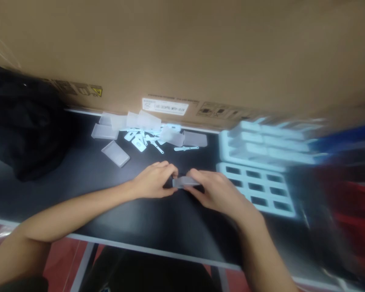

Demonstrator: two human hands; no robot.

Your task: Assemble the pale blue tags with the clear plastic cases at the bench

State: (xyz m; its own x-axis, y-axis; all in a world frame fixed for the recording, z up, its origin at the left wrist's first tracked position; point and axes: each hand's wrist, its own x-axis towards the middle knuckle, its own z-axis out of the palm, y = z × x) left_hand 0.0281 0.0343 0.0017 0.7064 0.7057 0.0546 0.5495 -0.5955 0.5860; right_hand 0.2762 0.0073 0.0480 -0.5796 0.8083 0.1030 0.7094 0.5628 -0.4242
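Observation:
Over the middle of the black table (134,227), my right hand (215,188) grips a small translucent grey box (185,182) between thumb and fingers. My left hand (158,179) is at the box's left end, fingers curled and thumb beneath; its fingertips are partly hidden, so a firm hold cannot be made out. Behind my hands lies a pile of light blue flat pieces (139,143) among several translucent trays (115,153). One narrow blue piece (186,149) lies at the pile's right side.
A light blue tray with rectangular openings (258,175) lies to the right, with more blue holders (261,142) behind it. A large cardboard box (176,48) stands along the back. Black fabric (24,121) sits at the left; blurred red and blue things are far right.

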